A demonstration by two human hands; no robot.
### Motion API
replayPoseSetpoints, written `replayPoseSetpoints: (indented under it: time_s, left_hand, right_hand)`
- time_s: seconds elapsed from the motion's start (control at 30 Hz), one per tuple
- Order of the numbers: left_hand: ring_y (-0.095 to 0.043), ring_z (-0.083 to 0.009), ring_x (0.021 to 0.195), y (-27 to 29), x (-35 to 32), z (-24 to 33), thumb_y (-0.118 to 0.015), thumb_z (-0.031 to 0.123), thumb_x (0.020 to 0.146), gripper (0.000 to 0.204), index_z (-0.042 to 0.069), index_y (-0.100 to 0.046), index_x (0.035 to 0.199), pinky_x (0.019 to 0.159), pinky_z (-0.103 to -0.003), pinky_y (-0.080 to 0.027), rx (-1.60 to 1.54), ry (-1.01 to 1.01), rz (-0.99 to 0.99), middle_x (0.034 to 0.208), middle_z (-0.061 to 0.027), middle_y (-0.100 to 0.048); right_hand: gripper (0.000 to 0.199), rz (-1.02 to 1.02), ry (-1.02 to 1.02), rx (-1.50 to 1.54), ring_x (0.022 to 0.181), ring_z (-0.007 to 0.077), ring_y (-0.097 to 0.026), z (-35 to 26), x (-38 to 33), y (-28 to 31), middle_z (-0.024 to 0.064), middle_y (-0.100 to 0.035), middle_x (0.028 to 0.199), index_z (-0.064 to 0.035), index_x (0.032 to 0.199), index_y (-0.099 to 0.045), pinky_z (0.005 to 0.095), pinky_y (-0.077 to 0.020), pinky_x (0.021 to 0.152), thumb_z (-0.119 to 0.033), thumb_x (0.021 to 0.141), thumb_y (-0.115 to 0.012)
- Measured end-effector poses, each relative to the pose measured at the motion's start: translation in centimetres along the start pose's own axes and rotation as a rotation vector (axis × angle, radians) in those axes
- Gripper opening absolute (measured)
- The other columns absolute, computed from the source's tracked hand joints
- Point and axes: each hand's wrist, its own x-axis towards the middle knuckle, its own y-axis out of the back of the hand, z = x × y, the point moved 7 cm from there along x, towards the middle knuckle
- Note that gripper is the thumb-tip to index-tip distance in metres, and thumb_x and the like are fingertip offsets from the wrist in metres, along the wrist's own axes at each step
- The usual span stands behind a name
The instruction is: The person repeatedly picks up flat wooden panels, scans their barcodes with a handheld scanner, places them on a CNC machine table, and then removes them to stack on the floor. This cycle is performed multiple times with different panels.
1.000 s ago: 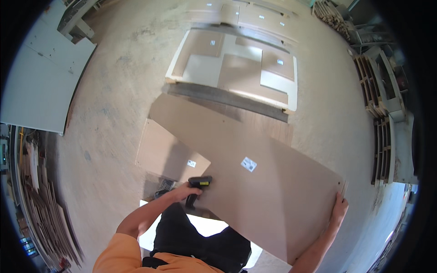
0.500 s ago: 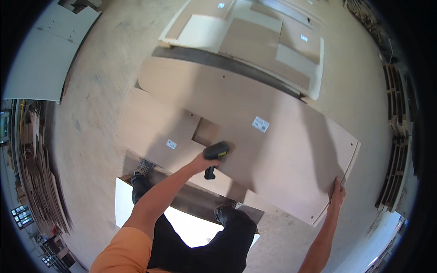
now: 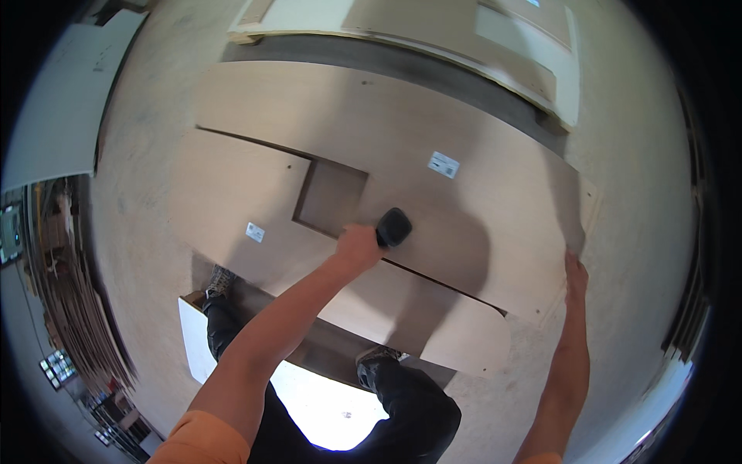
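Observation:
My left hand point(image 3: 359, 249) grips a black handheld barcode scanner point(image 3: 395, 227) above the boards; its handle is mostly hidden behind the hand. Two flat light-brown panels lie below it, side by side. The far panel point(image 3: 510, 224) carries a white label point(image 3: 444, 165) and has my right hand point(image 3: 575, 278) closed on its right edge, the thumb side on the face. The near panel point(image 3: 224, 182) has a smaller white label point(image 3: 255, 232) and a rectangular notch along its far edge. A narrow dark gap runs between the panels.
Beyond the panels a low stack of white and brown boards point(image 3: 417, 31) rests on the floor. A large white sheet point(image 3: 58, 100) stands at far left, stacked boards point(image 3: 81, 286) below it. My feet straddle a white board point(image 3: 325, 402). More stacked boards point(image 3: 688, 301) line the right side.
The far panel has shifted away from me and leftward, uncovering more of the near panel and its notch. My left hand has moved the scanner slightly right and turned it. The view has shifted too.

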Motion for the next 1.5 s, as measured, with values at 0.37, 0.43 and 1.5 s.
replayPoseSetpoints:
  time_s: [0.37, 0.43, 1.5]
  left_hand:
    - [-0.069, -0.0409, 0.091, 4.8, -15.5, -2.9, -0.079, 0.041, 0.074, 0.043, 0.006, -0.073, 0.097, 0.079, -0.048, -0.056, -0.018, 0.034, -0.188, 0.096, -0.0236, -0.067]
    - [-0.069, -0.0411, 0.091, 9.9, -20.3, -7.6, -0.081, 0.039, 0.072, 0.043, 0.004, -0.072, 0.095, 0.078, -0.049, -0.056, -0.027, 0.117, -0.164, 0.092, -0.0238, -0.069]
    - [-0.072, -0.0388, 0.074, 62.8, -62.0, -87.6, -0.076, 0.046, 0.076, 0.046, 0.000, -0.073, 0.083, 0.068, -0.045, -0.056, -1.003, 0.760, 0.550, 0.070, -0.0210, -0.069]
  right_hand:
    - [0.031, -0.064, 0.423, -0.614, 0.084, 0.0420, -0.061, 9.5, -22.4, -0.8, 0.0194, -0.063, 0.090, -0.0030, 0.085, -0.058, 0.0517, -0.0486, 0.072, -0.032, 0.095, -0.064]
    - [0.040, -0.146, 0.215, -0.685, 0.086, 0.0435, -0.062, 13.4, -32.0, 0.0, 0.0209, -0.064, 0.085, -0.0039, 0.082, -0.061, 0.0527, -0.0496, 0.074, -0.042, 0.091, -0.066]
    - [0.028, -0.859, 0.326, -0.931, 0.072, 0.0241, -0.073, -56.4, -84.6, -65.7, 0.0128, -0.073, 0.082, -0.0024, 0.096, -0.070, 0.0383, -0.0575, 0.062, -0.030, 0.097, -0.063]
